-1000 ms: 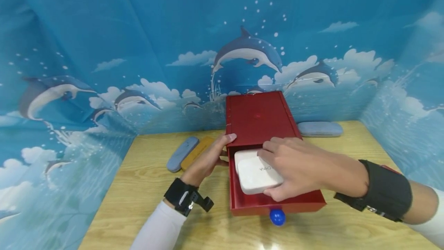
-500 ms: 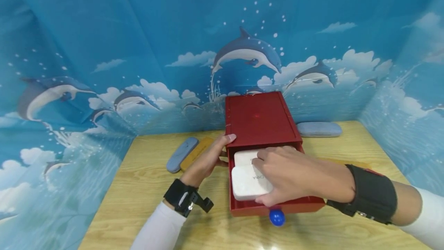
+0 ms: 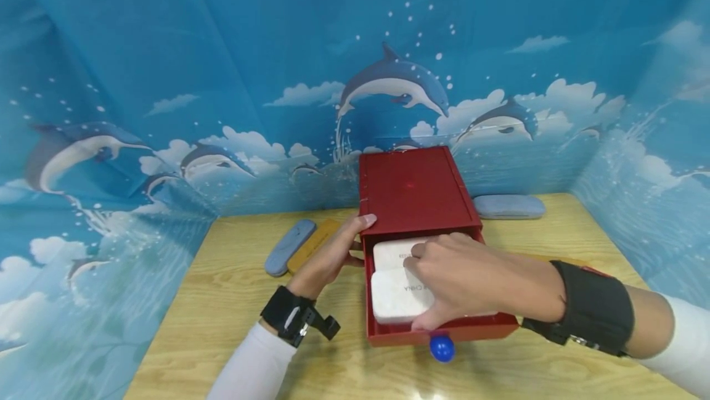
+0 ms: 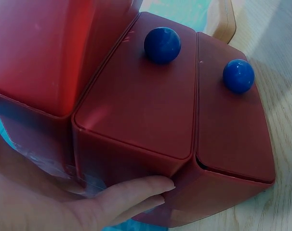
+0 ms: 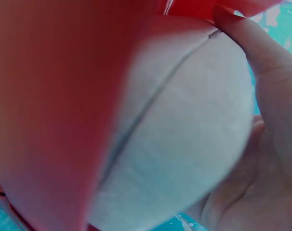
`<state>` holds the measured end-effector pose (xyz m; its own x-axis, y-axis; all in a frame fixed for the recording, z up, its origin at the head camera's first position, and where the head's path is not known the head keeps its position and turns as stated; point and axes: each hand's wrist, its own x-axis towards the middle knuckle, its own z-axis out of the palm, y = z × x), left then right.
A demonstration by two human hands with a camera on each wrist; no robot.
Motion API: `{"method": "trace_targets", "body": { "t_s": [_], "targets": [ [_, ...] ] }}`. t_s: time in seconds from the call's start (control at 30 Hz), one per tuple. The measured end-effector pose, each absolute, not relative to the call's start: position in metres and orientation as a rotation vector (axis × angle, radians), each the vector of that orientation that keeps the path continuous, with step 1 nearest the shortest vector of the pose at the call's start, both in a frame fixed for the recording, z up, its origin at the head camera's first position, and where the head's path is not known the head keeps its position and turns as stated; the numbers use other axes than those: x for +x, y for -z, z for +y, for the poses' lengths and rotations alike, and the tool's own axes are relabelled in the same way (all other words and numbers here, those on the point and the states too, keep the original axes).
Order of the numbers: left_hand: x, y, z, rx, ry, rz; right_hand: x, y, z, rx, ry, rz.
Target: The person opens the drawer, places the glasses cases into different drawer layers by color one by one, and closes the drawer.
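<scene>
A red drawer cabinet (image 3: 413, 190) stands on the table with its top drawer (image 3: 471, 330) pulled out. Two white glasses cases lie in that drawer, the rear white case (image 3: 388, 254) behind the front white case (image 3: 395, 296). My right hand (image 3: 463, 280) grips the front case, thumb at its near edge and fingers over its far side; the right wrist view shows this white case (image 5: 179, 115) close up beside the drawer wall. My left hand (image 3: 333, 255) rests against the cabinet's left side, thumb at the top edge. Its straight fingers (image 4: 136, 192) press the side in the left wrist view.
Left of the cabinet lie a blue-grey glasses case (image 3: 290, 247) and a yellow one (image 3: 313, 246). Another blue-grey case (image 3: 509, 206) lies at the back right; something yellow shows behind my right forearm. Two lower drawers with blue knobs (image 4: 162, 45) are closed.
My right hand has moved left and lowered the front white case into the drawer, where it now lies flatter, in front of the rear one. My left hand has stayed put.
</scene>
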<state>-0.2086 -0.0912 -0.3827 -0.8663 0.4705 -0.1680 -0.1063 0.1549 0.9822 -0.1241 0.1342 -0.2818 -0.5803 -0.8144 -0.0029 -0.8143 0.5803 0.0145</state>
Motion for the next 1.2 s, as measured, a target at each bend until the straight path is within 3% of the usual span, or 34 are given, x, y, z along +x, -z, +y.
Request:
{"method": "trace_targets", "body": {
  "t_s": [1.2],
  "targets": [
    [-0.208, 0.384, -0.092, 0.312, -1.795, 1.958, -0.112, 0.29, 0.125, 1.285, 0.162, -3.061]
  ]
}}
